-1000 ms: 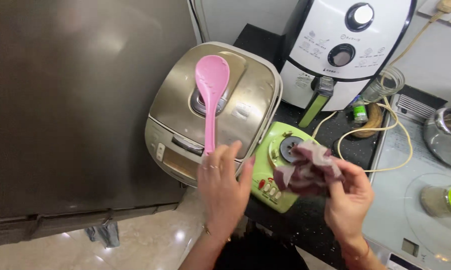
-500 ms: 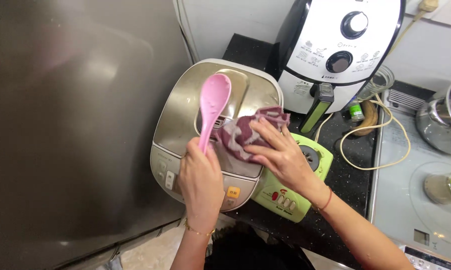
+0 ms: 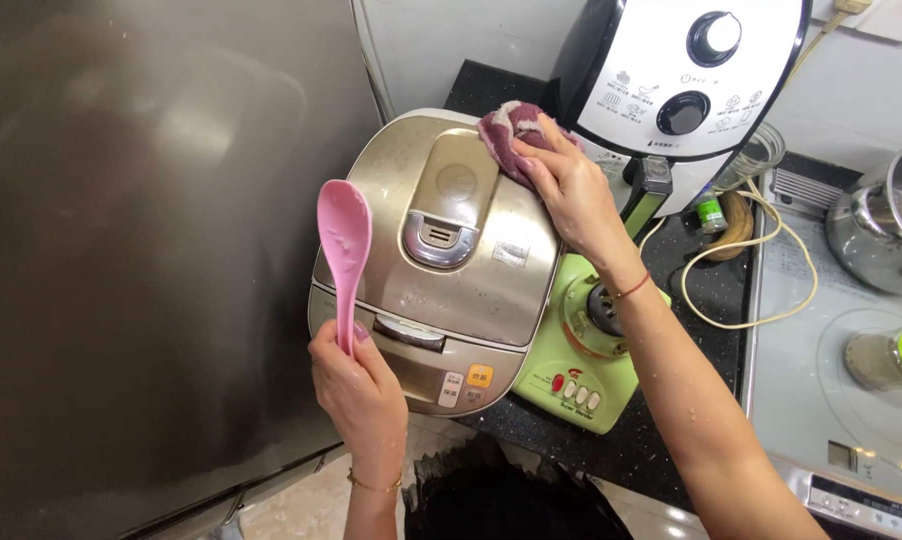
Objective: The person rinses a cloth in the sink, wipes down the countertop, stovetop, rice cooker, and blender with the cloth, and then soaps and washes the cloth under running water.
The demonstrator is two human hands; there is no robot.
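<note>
My left hand (image 3: 359,385) grips the handle of a pink rice paddle (image 3: 344,240), held upright at the front left edge of a steel rice cooker (image 3: 441,270). My right hand (image 3: 569,185) presses a crumpled purple-and-white cloth (image 3: 509,132) onto the far right corner of the cooker's closed lid. A red string bracelet sits on my right wrist.
A green blender base (image 3: 576,370) stands right of the cooker under my right forearm. Behind is a white-and-black air fryer (image 3: 686,80). A coiled cord (image 3: 761,250), a glass jar (image 3: 756,155), a steel pot (image 3: 886,230) and a green-capped bottle (image 3: 896,358) lie right. A steel fridge wall (image 3: 141,250) fills the left.
My right hand has slid the cloth from the lid's middle to its far right corner. My left hand has shifted the paddle left, off the lid.
</note>
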